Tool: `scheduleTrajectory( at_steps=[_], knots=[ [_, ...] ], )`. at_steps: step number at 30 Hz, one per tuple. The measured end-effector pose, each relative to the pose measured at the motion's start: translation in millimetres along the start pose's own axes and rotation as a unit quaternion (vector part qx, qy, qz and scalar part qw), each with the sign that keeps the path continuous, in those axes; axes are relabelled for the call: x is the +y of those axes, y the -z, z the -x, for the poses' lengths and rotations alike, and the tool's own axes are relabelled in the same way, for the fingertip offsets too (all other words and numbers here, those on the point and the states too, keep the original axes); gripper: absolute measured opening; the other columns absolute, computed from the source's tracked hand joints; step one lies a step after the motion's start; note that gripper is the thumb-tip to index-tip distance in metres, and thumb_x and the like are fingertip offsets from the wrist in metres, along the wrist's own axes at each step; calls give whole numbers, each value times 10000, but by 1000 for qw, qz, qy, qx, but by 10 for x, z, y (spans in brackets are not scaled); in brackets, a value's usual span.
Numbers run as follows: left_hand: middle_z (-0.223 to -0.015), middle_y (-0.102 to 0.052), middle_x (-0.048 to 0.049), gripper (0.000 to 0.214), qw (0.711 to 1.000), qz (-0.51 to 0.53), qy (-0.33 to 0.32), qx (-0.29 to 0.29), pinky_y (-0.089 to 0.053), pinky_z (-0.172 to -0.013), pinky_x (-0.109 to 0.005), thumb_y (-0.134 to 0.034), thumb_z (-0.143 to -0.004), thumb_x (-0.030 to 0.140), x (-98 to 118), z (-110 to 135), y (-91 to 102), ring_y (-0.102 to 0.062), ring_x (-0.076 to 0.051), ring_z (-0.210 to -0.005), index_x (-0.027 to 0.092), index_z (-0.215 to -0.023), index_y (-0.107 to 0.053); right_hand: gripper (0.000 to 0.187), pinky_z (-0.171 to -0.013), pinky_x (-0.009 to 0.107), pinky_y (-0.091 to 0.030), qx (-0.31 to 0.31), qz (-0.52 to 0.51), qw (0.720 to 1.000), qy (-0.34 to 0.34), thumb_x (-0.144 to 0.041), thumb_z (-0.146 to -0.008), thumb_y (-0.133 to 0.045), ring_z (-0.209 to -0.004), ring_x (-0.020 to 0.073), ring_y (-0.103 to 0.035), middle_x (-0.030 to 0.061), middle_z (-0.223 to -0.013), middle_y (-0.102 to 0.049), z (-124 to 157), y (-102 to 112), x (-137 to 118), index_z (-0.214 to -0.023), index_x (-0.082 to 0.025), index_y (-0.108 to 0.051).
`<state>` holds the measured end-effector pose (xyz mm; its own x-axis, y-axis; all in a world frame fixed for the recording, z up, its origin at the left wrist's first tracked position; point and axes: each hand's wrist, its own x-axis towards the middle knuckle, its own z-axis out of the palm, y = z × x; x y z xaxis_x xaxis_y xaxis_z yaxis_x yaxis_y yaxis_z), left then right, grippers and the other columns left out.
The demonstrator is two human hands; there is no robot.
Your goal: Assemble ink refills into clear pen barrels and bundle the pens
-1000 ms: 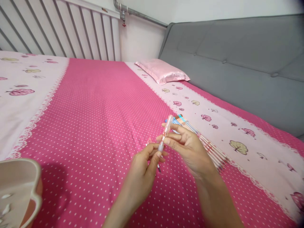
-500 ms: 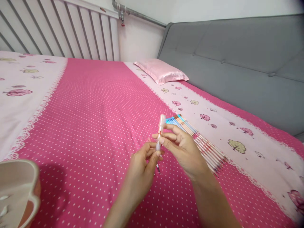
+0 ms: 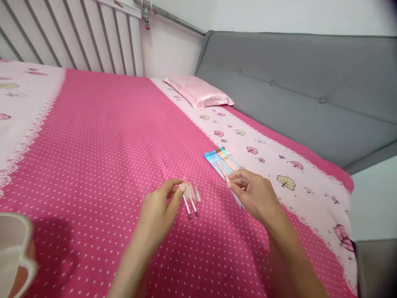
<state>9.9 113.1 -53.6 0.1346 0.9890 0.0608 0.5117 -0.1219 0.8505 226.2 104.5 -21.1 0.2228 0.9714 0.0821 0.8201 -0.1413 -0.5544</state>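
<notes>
My right hand (image 3: 252,192) is closed around a pale pink, translucent pen (image 3: 222,169), its upper end sticking out past the fingers in front of the row of blue and peach pens (image 3: 214,157). My left hand (image 3: 159,207) has thumb and forefinger nearly together at the upper end of a white pen refill (image 3: 186,207); whether they grip it is unclear. Beside that lies a second dark-tipped refill (image 3: 194,207). Small clear pink pen parts (image 3: 190,192) lie just right of my left fingertips. My right hand hides the lower part of the pen row.
A pink polka-dot bedspread (image 3: 108,165) covers the bed. At the lower left stands a cream and pink container (image 3: 26,231). A pink pillow (image 3: 198,91) lies near the grey headboard (image 3: 279,91). A white radiator (image 3: 77,37) runs along the far wall.
My hands have parted. The right one has carried the pen right toward the pen row; the left has let go of it and lowered to the refills. The view has turned slightly right.
</notes>
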Motion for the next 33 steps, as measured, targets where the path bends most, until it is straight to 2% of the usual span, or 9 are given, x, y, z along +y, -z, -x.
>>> scheduleTrajectory(
  at_steps=[2,4,7,10,15,24,29,33],
  knots=[
    [-965,-708,-102,408,1000,-24,1,14,-496,-744,-386,-432,-855,476,-31,-19,29,-652,-268,-900,179,-1077,-601,157,-595,287,-429,3,119,992,-37,-228,-769,-571,-711,205,-650,37,-800,-708,70,8,198,-901,-219,-656],
    [-958,-709,-101,414,999,-38,-3,12,-498,-745,-390,-432,-849,478,-42,-26,33,-653,-267,-895,176,-1076,-603,144,-553,267,-395,-11,191,980,-59,-225,-802,-541,-721,211,-651,35,-790,-708,162,-31,355,-895,-221,-651],
    [-960,-708,-98,416,999,-48,-10,0,-500,-759,-387,-438,-843,475,-34,-18,31,-652,-259,-898,174,-1074,-609,180,-525,257,-351,-24,248,966,-73,-218,-841,-493,-711,216,-650,42,-780,-705,273,-142,486,-942,-217,-642],
    [-951,-709,-97,420,998,-62,-11,1,-503,-756,-387,-441,-842,477,-28,-11,53,-654,-258,-891,170,-1071,-614,220,-540,267,-325,4,282,957,-73,-223,-858,-468,-710,222,-644,66,-808,-700,303,-260,544,-994,-209,-639],
    [-961,-709,-91,435,996,-85,-5,19,-505,-747,-390,-431,-843,493,-58,-21,93,-654,-260,-881,185,-1091,-612,225,-531,274,-290,49,302,950,-67,-234,-866,-457,-684,210,-622,100,-801,-680,261,-398,659,-986,-183,-641],
    [-974,-705,-89,412,994,-105,5,11,-502,-753,-386,-425,-855,464,-77,-27,55,-650,-256,-892,185,-1100,-605,206,-555,268,-285,96,314,944,-22,-237,-866,-471,-668,174,-579,73,-878,-662,206,-520,864,-973,-198,-643],
    [-966,-707,-88,425,991,-135,11,13,-500,-739,-395,-418,-854,470,-98,-46,56,-656,-262,-848,182,-1107,-601,203,-586,278,-323,85,307,948,-22,-230,-858,-480,-683,184,-586,71,-881,-666,197,-504,863,-966,-190,-648],
    [-954,-710,-94,429,988,-152,17,18,-500,-732,-400,-408,-857,459,-112,-55,65,-658,-272,-841,173,-1112,-601,224,-648,301,-391,72,274,959,-13,-228,-852,-486,-769,219,-607,91,-914,-669,215,-382,761,-997,-165,-644]
  ],
)
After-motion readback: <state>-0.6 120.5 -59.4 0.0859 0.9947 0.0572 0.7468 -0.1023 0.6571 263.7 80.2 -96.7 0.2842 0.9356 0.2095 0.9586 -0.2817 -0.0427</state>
